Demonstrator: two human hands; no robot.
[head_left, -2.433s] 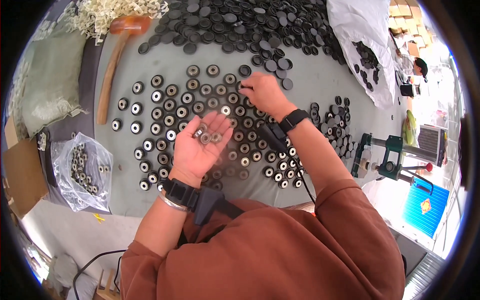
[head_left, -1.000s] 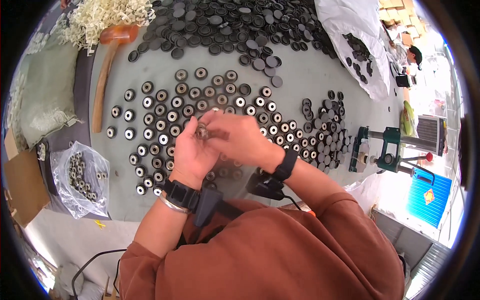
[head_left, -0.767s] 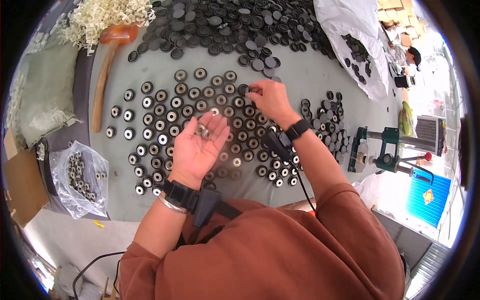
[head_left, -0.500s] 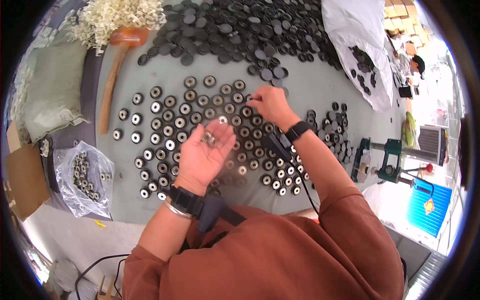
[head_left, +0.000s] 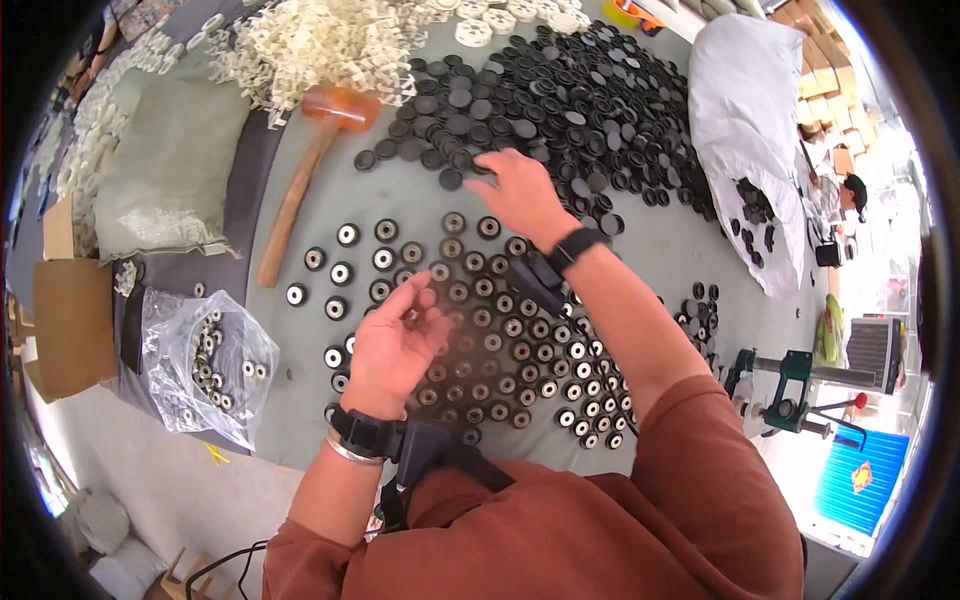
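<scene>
My left hand [head_left: 398, 348] is palm up over the near left part of the rows, fingers loosely curled inward; what lies in its palm is hidden. Further off, my right hand [head_left: 520, 200] reaches to the near edge of a heap of round black caps [head_left: 560, 110], thumb and forefinger apart beside a few loose ones. Between and around the hands stand rows of black caps with silver ring-shaped metal inserts [head_left: 457, 290], looking like small bearings. Both wrists wear black straps with dark boxy devices.
Left of the rows lie an orange-headed mallet [head_left: 300, 195] and a clear bag of metal rings [head_left: 215, 370]. White plastic pieces [head_left: 310, 50] are heaped at the far left, near a stuffed greenish sack [head_left: 165, 165]. At right are a white sack [head_left: 745, 120] and a green hand press [head_left: 785, 395].
My right hand has moved from the rows to the cap heap. My left hand's fingers have curled, and the small metal rings seen in its palm no longer show. The whole view has shifted.
</scene>
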